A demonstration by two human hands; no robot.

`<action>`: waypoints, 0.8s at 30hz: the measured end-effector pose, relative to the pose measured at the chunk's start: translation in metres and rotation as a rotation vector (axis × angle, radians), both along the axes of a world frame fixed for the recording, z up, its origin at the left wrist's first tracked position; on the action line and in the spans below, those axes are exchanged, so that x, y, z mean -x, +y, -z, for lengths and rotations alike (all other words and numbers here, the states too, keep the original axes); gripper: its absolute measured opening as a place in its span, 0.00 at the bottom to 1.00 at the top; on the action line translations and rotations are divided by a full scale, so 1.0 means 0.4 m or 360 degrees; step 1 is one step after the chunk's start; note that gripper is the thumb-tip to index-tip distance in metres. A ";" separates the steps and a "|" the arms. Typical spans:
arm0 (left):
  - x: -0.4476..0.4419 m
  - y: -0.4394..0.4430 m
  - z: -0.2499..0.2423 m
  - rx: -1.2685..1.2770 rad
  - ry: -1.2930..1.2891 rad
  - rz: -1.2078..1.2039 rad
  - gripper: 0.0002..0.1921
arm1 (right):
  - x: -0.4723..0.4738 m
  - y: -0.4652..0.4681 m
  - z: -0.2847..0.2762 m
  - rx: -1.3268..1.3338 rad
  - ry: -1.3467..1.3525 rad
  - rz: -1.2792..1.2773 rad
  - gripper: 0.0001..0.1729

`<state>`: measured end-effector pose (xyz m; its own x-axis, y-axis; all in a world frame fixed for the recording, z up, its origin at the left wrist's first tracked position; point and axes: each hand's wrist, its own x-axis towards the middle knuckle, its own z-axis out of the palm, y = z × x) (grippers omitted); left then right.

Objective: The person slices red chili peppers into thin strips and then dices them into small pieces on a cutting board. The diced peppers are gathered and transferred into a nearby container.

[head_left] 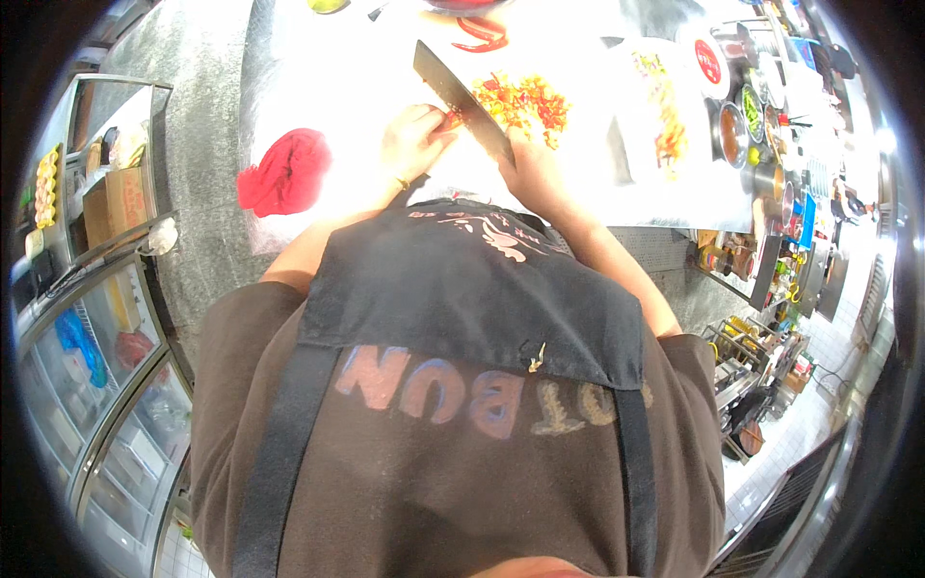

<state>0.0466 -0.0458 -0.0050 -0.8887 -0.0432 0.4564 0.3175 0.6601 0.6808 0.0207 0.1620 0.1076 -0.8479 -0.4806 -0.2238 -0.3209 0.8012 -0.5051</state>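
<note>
My right hand (533, 170) is closed around the handle end of a broad kitchen cleaver (462, 101), whose blade slants up to the left. Just left of the blade, my left hand (415, 141) holds a small piece of red pepper (452, 119) with bent fingers. A spread of chopped red and yellow-orange pepper (524, 105) lies right of the blade on the glaring white work surface. Above the cleaver rest red pepper strips (483, 35). The handle itself is hidden in my right hand.
A crumpled red cloth (289, 172) lies on the left of the table. At the right are more chopped vegetables (668, 130), a tub with a red label (708, 61) and a metal bowl of brown sauce (731, 134). A glass-door fridge (94, 404) stands at left.
</note>
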 end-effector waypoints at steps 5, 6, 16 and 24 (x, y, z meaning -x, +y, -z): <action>-0.017 -0.010 0.013 -0.0114 0.0088 0.0024 0.06 | -0.003 -0.012 -0.012 -0.0145 -0.0061 -0.0021 0.11; -0.018 -0.010 0.019 -0.0098 0.0027 0.0017 0.06 | 0.001 -0.014 -0.016 -0.0169 -0.0054 -0.0022 0.11; -0.012 -0.006 0.048 -0.0054 0.0007 -0.0006 0.04 | 0.002 -0.018 -0.015 -0.0090 -0.0058 -0.0022 0.10; -0.006 -0.001 0.038 -0.0166 -0.0003 -0.0062 0.05 | -0.005 -0.023 -0.009 -0.0064 0.0003 -0.0064 0.10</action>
